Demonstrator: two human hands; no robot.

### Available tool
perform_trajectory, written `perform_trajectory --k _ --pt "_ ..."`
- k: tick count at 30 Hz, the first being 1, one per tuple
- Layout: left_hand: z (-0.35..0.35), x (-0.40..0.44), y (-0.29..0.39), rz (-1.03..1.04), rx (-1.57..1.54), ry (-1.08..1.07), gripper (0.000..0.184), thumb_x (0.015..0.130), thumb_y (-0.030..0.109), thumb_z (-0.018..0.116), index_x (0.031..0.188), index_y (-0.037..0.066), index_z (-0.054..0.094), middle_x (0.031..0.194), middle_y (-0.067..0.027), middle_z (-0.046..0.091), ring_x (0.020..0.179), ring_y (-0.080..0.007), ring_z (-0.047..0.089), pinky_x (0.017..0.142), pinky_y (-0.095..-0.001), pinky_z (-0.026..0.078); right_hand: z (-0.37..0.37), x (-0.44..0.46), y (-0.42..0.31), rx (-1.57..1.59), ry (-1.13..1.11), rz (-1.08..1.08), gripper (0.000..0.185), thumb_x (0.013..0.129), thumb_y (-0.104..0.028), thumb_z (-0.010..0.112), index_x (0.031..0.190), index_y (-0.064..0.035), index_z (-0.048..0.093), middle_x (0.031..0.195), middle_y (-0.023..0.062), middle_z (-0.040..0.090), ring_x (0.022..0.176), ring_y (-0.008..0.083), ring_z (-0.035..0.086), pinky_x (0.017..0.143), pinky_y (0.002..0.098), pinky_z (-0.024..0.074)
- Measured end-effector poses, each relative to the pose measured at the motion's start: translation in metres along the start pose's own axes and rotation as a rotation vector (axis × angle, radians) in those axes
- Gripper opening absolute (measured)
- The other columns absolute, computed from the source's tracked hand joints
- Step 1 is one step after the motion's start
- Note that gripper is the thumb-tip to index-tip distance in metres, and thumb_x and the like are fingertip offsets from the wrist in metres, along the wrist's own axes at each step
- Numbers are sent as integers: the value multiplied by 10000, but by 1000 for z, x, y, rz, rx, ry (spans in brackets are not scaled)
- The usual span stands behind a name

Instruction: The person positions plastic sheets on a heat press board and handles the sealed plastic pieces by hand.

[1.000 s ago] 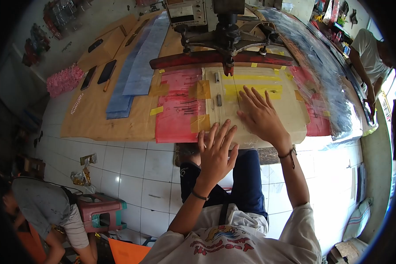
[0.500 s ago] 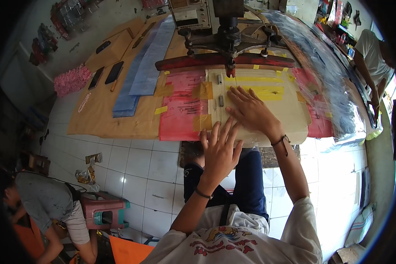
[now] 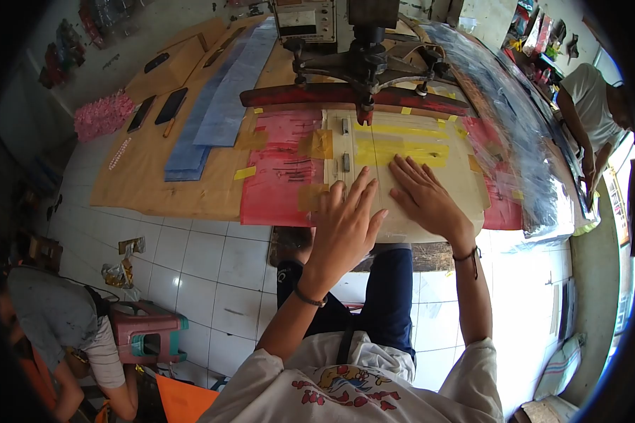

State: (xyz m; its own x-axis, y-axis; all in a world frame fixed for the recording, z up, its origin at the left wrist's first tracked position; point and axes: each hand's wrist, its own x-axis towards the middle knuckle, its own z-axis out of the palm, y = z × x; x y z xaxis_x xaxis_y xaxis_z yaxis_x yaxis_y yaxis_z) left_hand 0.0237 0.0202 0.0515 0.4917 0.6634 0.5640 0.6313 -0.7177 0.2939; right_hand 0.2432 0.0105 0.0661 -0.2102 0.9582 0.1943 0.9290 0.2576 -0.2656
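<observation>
My right hand (image 3: 430,201) lies flat on a beige sheet (image 3: 416,180), fingers stretched out just below its yellow tape strips (image 3: 402,151). My left hand (image 3: 349,220) is open, fingers spread, over the sheet's lower left part; whether it touches is hard to tell. Two small metal blocks (image 3: 346,162) sit along the sheet's left side. Red sheeting (image 3: 275,176), fixed with brown and yellow tape, shows to the left. Beyond my hands, a press head with a long red-and-black bar (image 3: 289,97) hangs above the sheet's far edge.
Blue plastic strips (image 3: 222,116) and two phones (image 3: 171,106) lie on the brown-covered table (image 3: 130,183). Clear plastic film (image 3: 515,141) covers the right side. One person (image 3: 589,106) stands at the right; another (image 3: 63,324) bends beside a stool (image 3: 148,331) at lower left.
My right hand has slid nearer to me and slightly right, uncovering more yellow tape and a metal block. The left hand stays spread near the sheet's lower left. The view has shifted slightly.
</observation>
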Motion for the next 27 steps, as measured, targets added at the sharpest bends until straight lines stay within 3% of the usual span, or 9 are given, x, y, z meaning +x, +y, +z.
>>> perform_trajectory --k 4,15,19,27 --pt "-12 -5 -14 23 48 23 418 976 275 638 1316 32 619 1474 -94 534 1317 -323 463 1079 -473 362 5 26 16 -24 -20 -5 577 1076 -384 426 1541 -44 399 1626 154 345 1532 330 253 1255 488 189" --pt "4 -10 -45 37 -62 35 357 988 279 610 1285 87 658 1377 -118 603 1292 -317 515 1074 -474 395 6 69 39 -25 -134 2 574 1096 -371 386 1597 -102 308 1681 111 239 1568 306 144 1269 478 116" --pt "3 -11 -45 42 -90 40 349 983 285 615 1282 112 671 1375 -127 595 1264 -321 532 1055 -466 406 7 76 37 -48 -123 14 583 1098 -396 346 1593 -90 310 1673 121 255 1559 318 177 1270 482 123" --pt "11 -15 -48 42 -112 58 395 983 322 615 1297 85 650 1399 -172 570 1311 -351 509 1138 -487 360 14 88 44 -87 -95 34 582 1098 -396 351 1601 -109 298 1671 120 262 1557 307 194 1268 473 129"
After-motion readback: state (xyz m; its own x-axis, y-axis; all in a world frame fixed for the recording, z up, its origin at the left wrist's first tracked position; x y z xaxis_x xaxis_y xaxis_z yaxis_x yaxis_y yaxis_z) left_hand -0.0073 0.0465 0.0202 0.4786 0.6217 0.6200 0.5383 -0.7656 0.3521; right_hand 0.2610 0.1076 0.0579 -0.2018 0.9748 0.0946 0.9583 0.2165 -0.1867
